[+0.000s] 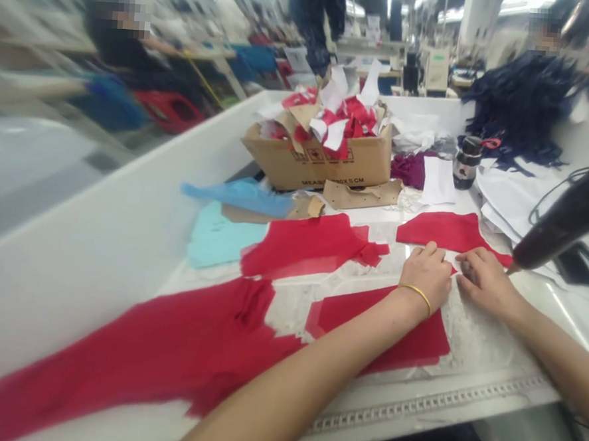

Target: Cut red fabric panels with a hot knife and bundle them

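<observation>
Rows of sewing stations and co-workers filled the workshop behind a long white cutting table (127,190), with a sewing machine (436,69) on the far side. On the table lay a sheet of white lace (480,335), and several pieces of red fabric rested on or beside it. The person's left hand (425,275), with a thin gold-coloured band (416,298) at the wrist, and right hand (487,282) were apart but just beside each other, both pressed lightly down with the fingers curved and neither clamped on anything. The lower red piece (382,332) lay directly below the left hand and ran under the left forearm. The upper red piece (441,231) lay just beyond both sets of fingertips, its edge close to the right hand. Farther left were a crumpled red piece (303,244) and a long red length (131,357), well apart from the hands. Beyond them stood a cardboard box (318,162) overflowing with red and white scraps, with pale blue fabric (223,239) in front of it. A dark bottle (466,163) and a heap of navy strips (521,104) sat to the right, and a blurred dark handheld tool (567,217) crossed the right edge of the view.
</observation>
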{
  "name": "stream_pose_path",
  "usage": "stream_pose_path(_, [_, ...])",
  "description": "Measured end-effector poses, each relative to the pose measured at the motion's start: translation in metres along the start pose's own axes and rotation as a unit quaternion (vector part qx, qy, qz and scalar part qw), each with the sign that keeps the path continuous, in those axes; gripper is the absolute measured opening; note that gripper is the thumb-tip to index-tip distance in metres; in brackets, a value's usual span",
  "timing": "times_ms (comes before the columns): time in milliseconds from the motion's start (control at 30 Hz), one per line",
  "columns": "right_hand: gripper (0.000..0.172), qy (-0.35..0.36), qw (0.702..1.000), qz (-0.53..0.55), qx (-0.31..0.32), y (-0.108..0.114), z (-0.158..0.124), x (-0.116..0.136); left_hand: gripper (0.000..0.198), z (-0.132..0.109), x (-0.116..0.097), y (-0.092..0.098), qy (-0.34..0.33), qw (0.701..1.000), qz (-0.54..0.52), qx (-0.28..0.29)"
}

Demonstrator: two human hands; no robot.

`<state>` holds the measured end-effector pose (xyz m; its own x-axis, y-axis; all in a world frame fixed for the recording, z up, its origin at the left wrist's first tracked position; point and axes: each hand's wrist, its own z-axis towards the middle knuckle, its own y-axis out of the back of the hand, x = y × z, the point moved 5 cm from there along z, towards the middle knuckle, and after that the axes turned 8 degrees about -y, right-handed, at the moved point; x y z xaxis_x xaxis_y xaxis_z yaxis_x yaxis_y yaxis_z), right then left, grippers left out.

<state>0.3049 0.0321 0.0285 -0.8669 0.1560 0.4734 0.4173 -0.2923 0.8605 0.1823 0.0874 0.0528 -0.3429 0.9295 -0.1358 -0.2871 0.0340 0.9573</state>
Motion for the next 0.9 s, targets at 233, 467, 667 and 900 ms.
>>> stream_pose_path(233, [0.020, -0.034, 0.998, 0.056, 0.013, -0.004, 0.007, -0.002, 0.015, -0.004, 0.011, -0.010, 0.007, 0.999, -0.028, -0.046])
stream_pose_path(467, [0.012, -0.036, 0.996, 0.087, -0.001, -0.006, 0.006, 0.002, 0.013, -0.012, 0.018, -0.011, 0.024, 0.992, -0.074, -0.096])
stream_pose_path(667, [0.013, -0.054, 0.995, 0.081, 0.008, -0.009, 0.010, 0.008, 0.015, -0.015, 0.020, -0.007, 0.031, 0.989, -0.093, -0.114])
stream_pose_path(900, [0.021, -0.067, 0.994, 0.088, 0.012, -0.007, 0.010, 0.009, 0.017, -0.018, 0.026, 0.000, 0.080, 0.983, -0.084, -0.143])
